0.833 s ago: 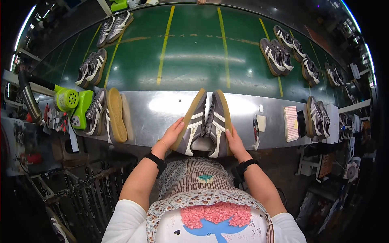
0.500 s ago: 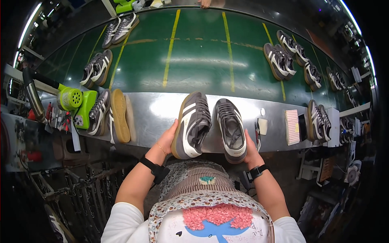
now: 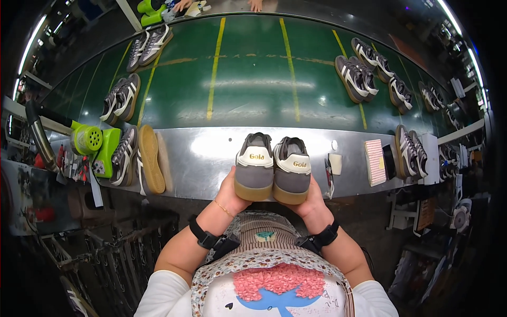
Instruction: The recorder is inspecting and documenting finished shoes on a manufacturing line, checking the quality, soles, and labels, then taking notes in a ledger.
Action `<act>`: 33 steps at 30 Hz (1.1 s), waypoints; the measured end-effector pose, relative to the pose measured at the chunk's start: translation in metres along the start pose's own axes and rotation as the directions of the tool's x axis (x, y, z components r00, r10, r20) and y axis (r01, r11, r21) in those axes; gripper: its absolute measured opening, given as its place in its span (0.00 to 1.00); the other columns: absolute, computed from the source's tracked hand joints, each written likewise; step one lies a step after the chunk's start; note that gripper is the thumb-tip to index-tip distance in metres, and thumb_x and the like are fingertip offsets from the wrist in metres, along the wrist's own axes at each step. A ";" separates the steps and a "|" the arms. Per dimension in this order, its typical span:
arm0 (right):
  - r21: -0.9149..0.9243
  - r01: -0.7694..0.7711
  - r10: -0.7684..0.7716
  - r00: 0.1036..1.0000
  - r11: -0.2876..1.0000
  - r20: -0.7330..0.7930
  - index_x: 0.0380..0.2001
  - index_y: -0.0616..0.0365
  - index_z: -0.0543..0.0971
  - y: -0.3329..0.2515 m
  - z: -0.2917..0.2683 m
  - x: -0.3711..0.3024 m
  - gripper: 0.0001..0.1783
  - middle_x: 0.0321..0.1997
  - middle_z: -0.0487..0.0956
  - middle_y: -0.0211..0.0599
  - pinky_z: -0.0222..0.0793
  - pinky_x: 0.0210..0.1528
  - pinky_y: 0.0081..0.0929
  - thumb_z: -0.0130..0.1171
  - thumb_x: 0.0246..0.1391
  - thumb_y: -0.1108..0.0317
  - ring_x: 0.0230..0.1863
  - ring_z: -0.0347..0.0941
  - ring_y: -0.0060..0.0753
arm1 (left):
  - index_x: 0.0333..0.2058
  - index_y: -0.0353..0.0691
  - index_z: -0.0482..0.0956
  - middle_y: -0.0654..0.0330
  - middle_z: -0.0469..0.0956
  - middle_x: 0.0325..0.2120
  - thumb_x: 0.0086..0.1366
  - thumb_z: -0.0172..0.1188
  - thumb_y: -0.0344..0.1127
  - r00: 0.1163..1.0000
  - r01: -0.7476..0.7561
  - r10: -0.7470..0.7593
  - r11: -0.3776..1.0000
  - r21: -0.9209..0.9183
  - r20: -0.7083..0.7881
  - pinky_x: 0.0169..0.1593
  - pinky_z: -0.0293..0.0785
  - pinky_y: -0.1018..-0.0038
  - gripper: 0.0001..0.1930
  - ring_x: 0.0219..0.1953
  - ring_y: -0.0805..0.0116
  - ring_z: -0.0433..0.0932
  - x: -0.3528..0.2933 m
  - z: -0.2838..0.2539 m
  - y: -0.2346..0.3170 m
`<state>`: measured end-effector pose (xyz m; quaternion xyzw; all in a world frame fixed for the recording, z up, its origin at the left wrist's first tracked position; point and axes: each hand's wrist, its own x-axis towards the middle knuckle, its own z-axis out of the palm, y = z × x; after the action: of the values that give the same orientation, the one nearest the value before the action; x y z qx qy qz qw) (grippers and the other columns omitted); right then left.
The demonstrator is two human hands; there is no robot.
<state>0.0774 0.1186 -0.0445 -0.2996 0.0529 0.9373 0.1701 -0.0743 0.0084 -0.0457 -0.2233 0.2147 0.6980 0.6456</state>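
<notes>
- Left shoe (image 3: 254, 177) and right shoe (image 3: 292, 182) have tipped since the earlier frame: heels now face the person, and the gap between them has all but closed.
- Left hand (image 3: 231, 196) cups the left shoe from its outer side, right hand (image 3: 313, 205) the right shoe; each grip is curved around a sole, fingers mostly hidden.
- Step in hand seems a side-by-side heel check; the next move calls for an even hold.
- Pair sits over the bench (image 3: 198, 158)'s near edge, belt (image 3: 253, 100) beyond.
</notes>
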 end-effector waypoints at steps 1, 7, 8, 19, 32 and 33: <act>-0.015 0.013 -0.013 1.000 1.000 -0.017 0.54 0.55 0.64 0.001 0.000 0.000 0.31 0.56 0.67 0.45 0.59 0.58 0.46 0.25 0.61 0.44 0.55 0.64 0.46 | 0.45 0.37 0.70 0.51 0.74 0.41 0.65 0.41 0.38 1.000 0.003 -0.003 1.000 0.002 0.000 0.47 0.73 0.61 0.15 0.42 0.56 0.75 0.000 0.000 0.000; -0.036 0.022 -0.024 0.998 0.999 -0.055 0.55 0.54 0.64 0.005 0.005 0.000 0.31 0.58 0.65 0.42 0.57 0.59 0.46 0.24 0.61 0.44 0.57 0.62 0.44 | 0.45 0.39 0.70 0.55 0.73 0.43 0.65 0.43 0.38 1.000 -0.007 0.007 1.000 0.007 0.025 0.49 0.72 0.64 0.15 0.44 0.61 0.74 -0.003 -0.001 0.003; -0.034 0.021 -0.023 0.998 0.999 -0.062 0.55 0.54 0.64 0.006 0.007 0.000 0.31 0.57 0.66 0.42 0.58 0.58 0.46 0.24 0.61 0.44 0.57 0.63 0.44 | 0.50 0.41 0.65 0.54 0.69 0.48 0.66 0.35 0.46 0.998 0.005 -0.005 1.000 0.005 0.065 0.53 0.67 0.61 0.20 0.49 0.59 0.70 0.000 -0.009 0.004; -0.051 0.012 -0.014 0.999 0.999 -0.035 0.54 0.53 0.65 0.013 0.008 0.003 0.30 0.57 0.67 0.40 0.58 0.58 0.45 0.28 0.61 0.44 0.57 0.63 0.43 | 0.56 0.44 0.59 0.55 0.64 0.54 0.68 0.25 0.55 0.997 -0.013 0.008 0.997 0.071 0.070 0.58 0.61 0.58 0.28 0.56 0.58 0.63 -0.007 -0.007 0.010; -0.308 0.491 -0.523 0.852 0.815 -0.028 0.39 0.47 0.72 0.005 0.002 -0.011 0.16 0.47 0.70 0.29 0.57 0.57 0.46 0.58 0.50 0.52 0.52 0.63 0.34 | 0.33 0.48 0.73 0.68 0.72 0.33 0.57 0.60 0.42 0.862 -0.504 0.503 0.839 0.205 0.064 0.53 0.66 0.60 0.09 0.41 0.71 0.70 -0.030 -0.013 0.034; -0.365 0.518 -0.564 0.826 0.773 -0.022 0.35 0.47 0.73 0.007 0.004 -0.013 0.13 0.43 0.71 0.28 0.59 0.56 0.46 0.61 0.49 0.55 0.50 0.64 0.32 | 0.34 0.48 0.72 0.68 0.71 0.33 0.58 0.60 0.40 0.843 -0.536 0.532 0.812 0.231 0.083 0.53 0.66 0.60 0.09 0.41 0.71 0.70 -0.029 -0.017 0.036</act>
<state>0.0822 0.1096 -0.0337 -0.3873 -0.1891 0.8212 0.3739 -0.1075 -0.0280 -0.0415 -0.0674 0.3485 0.8206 0.4479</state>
